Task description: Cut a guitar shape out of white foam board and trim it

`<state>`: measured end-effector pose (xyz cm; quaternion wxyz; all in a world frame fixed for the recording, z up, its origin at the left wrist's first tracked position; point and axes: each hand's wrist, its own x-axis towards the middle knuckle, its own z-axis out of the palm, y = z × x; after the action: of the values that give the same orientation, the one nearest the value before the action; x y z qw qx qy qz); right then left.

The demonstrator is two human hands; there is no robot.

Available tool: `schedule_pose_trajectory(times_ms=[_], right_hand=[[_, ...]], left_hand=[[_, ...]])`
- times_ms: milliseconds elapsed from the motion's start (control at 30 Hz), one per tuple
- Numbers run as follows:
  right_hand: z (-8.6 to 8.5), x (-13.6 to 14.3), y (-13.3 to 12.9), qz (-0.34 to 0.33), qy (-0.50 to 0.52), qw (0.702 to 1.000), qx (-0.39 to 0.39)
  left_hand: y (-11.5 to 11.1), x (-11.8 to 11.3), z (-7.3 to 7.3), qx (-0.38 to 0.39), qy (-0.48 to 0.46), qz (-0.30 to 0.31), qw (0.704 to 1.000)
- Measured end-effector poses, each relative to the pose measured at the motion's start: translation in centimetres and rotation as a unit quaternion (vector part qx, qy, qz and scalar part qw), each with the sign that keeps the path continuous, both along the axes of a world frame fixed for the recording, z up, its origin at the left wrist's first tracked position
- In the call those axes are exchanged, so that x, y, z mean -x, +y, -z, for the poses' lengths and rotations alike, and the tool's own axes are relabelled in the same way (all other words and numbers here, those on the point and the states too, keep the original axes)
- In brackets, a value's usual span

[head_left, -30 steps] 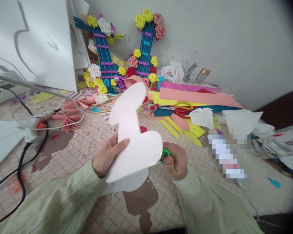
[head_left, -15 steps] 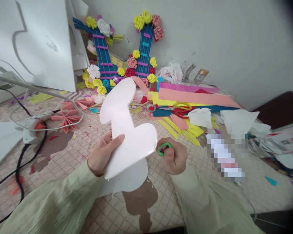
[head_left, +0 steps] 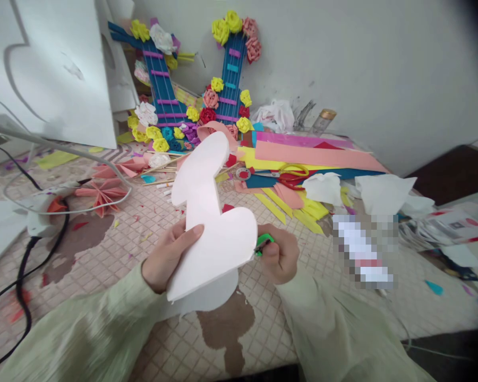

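My left hand (head_left: 172, 255) grips a white foam board cutout (head_left: 213, 231) by its left edge, thumb on top and fingers underneath. The cutout has rounded lobes and is held tilted above the table. A small green cutter (head_left: 265, 240) is closed in my right hand (head_left: 282, 257), its front end at the cutout's right edge near the lower corner. Whether the blade touches the board is too small to tell. Below the cutout lies another white piece (head_left: 213, 296), partly covered.
Two blue paper guitars (head_left: 161, 85) with paper flowers lean on the wall. Colored paper strips (head_left: 314, 154), scissors (head_left: 292, 174) and crumpled tissues (head_left: 322, 188) lie beyond my right hand. A white power strip (head_left: 43, 209) with cables and pink folded paper (head_left: 103, 193) are at left.
My right hand has brought the green cutter slightly left, up to the cutout's edge. The cutout has turned and dipped a little in my left hand. The whole view has shifted slightly.
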<state>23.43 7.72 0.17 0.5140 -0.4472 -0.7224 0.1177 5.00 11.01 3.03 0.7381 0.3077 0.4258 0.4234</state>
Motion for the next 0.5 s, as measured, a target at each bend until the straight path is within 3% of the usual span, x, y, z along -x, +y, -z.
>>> schedule_pose_trajectory(times_ms=[500], right_hand=[[-0.57,0.05,0.24,-0.088,0.003,0.996,-0.021]], left_hand=[[-0.11,0.01,0.02,-0.010,-0.006,0.057,0.998]])
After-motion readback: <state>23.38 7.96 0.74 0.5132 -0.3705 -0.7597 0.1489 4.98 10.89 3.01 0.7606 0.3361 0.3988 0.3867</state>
